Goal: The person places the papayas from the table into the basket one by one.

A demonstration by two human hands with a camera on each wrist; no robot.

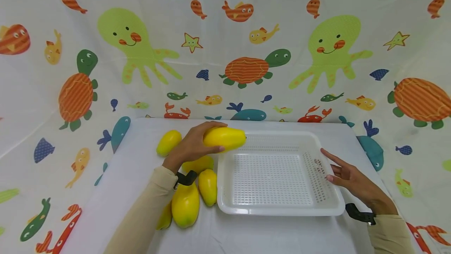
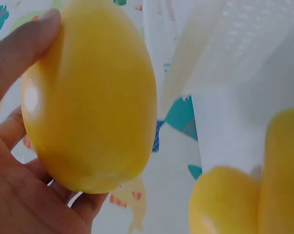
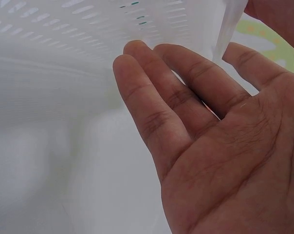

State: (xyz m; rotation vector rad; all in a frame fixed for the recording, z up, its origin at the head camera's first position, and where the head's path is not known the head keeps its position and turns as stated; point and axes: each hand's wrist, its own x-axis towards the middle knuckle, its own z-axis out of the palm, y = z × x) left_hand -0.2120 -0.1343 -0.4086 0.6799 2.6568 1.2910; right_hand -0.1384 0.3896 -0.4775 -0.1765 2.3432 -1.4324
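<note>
My left hand (image 1: 197,142) grips a yellow mango (image 1: 225,138) over the left rim of a white plastic basket (image 1: 282,210). In the left wrist view, the thumb lies along one side of this mango (image 2: 93,102) and the fingers curl under its other end. At the basket's right side is my right hand (image 1: 357,181), thumb and index finger at the rim. The right wrist view shows its other fingers (image 3: 152,102) reaching below the rim, against the slotted outer wall (image 3: 88,19). No fruit shows inside the basket.
Several more mangoes lie left of the basket, among them one at the back (image 1: 169,143), one beside the basket (image 1: 208,187) and a large one in front (image 1: 185,205). A white cloth (image 1: 246,234) covers the table. Behind hangs a sea-animal print curtain (image 1: 211,27).
</note>
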